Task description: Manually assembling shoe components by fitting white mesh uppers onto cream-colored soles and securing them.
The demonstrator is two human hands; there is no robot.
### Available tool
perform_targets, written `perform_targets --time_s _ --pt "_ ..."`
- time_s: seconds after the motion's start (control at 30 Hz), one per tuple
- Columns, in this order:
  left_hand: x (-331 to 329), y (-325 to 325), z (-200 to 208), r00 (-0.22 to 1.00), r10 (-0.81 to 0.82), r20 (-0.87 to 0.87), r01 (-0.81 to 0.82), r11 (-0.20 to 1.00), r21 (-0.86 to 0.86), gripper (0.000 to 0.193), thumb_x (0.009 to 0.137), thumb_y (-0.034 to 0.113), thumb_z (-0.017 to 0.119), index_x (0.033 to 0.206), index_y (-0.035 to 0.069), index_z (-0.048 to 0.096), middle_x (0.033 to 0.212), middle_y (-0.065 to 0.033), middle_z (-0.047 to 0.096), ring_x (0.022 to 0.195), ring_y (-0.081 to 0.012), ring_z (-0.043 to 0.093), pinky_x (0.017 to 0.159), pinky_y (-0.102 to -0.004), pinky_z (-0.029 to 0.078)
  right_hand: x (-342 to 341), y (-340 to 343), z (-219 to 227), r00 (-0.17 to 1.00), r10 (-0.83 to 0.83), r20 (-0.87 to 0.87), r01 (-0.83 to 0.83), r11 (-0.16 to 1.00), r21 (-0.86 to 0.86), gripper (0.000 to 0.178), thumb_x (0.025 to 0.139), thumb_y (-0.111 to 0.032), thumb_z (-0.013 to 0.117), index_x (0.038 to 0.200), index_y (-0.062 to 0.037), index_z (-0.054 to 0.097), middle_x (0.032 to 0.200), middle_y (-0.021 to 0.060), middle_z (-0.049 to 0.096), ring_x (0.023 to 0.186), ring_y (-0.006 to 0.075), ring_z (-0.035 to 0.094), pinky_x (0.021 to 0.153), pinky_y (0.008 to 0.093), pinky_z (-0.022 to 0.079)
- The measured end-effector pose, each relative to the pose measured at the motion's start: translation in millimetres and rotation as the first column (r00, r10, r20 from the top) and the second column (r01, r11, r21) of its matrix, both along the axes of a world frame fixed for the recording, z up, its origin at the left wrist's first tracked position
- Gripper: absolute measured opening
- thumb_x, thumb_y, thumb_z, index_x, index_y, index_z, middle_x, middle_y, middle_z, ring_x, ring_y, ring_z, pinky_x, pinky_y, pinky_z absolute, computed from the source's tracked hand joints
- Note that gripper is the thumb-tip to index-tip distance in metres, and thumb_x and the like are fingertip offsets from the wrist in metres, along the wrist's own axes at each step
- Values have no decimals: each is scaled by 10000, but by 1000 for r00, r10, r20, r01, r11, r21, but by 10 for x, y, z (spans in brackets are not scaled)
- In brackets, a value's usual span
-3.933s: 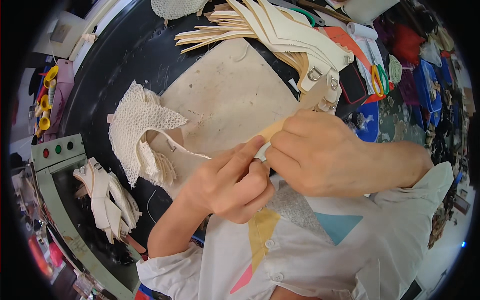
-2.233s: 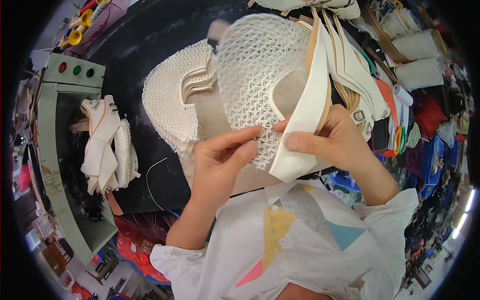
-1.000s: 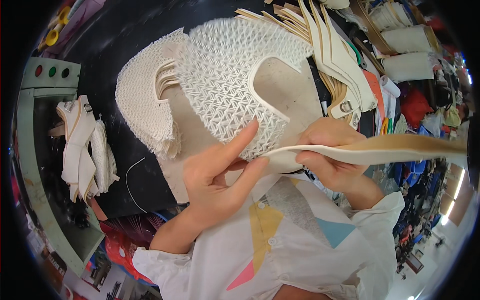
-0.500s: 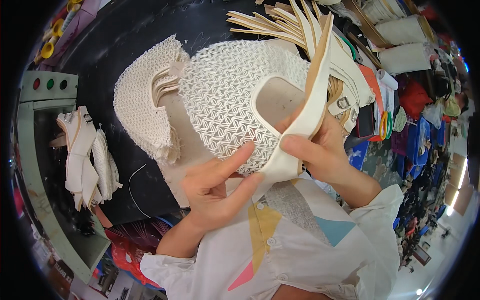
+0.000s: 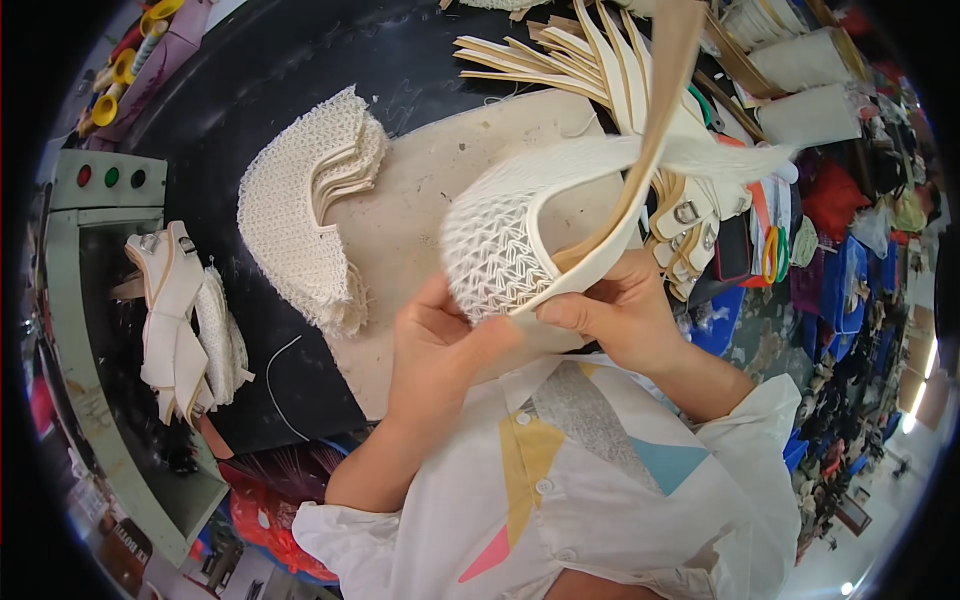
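Observation:
Held low over the board is a white woven shoe upper piece [image 5: 490, 240] with a smooth curved opening, partly blurred. A cream strap [image 5: 612, 255] with a tan inner side lies along its edge; its long end sticks up, smeared by motion. My right hand [image 5: 625, 310] pinches the strap and the woven piece together, thumb on top. My left hand [image 5: 440, 345] grips the near left edge of the woven piece, its fingers partly hidden underneath. To the left, a stack of woven upper pieces [image 5: 290, 215] rests on the edge of the beige board [image 5: 420, 190].
Cream straps [image 5: 570, 65] fan out at the back, beside buckled strap pieces [image 5: 685, 220] on the right. Scissors [image 5: 775, 250] with coloured handles lie farther right. A bundle of strapped pieces [image 5: 175, 320] sits at left, by a grey-green metal housing [image 5: 100, 400] with coloured buttons.
The woven piece has tilted and swung nearer to me and right, uncovering the board and the stack. My left thumb and fingers have closed on its edge.

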State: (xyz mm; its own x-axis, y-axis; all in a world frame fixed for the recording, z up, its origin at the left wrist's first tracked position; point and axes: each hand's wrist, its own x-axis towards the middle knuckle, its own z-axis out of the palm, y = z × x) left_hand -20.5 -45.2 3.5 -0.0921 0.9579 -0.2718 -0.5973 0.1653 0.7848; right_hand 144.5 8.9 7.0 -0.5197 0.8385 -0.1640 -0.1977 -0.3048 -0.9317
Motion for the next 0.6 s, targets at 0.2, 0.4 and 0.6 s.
perform_targets --time_s 0.2,0.4,0.6 --pt "8 -21 27 960 -78 -270 88 996 25 225 796 38 662 1012 -12 625 971 -84 651 849 -130 608 747 -260 471 -3 18 9 999 14 -39 -19 992 -124 275 794 -50 683 1052 12 608 878 41 642 731 62 570 617 207 463" --pt "133 45 -4 784 124 -608 79 952 296 151 808 3 610 955 -15 640 869 -72 654 742 -130 609 668 -248 466 21 27 -70 1000 -7 -8 6 987 -160 247 802 -77 676 1025 8 612 836 36 632 627 38 539 516 178 416" --pt "126 47 21 817 152 -557 34 950 309 170 797 0 611 964 -22 638 846 -71 653 711 -129 608 634 -235 466 -29 150 117 998 -36 -44 30 991 -128 203 780 -66 693 955 18 632 853 51 646 749 75 584 650 223 468"
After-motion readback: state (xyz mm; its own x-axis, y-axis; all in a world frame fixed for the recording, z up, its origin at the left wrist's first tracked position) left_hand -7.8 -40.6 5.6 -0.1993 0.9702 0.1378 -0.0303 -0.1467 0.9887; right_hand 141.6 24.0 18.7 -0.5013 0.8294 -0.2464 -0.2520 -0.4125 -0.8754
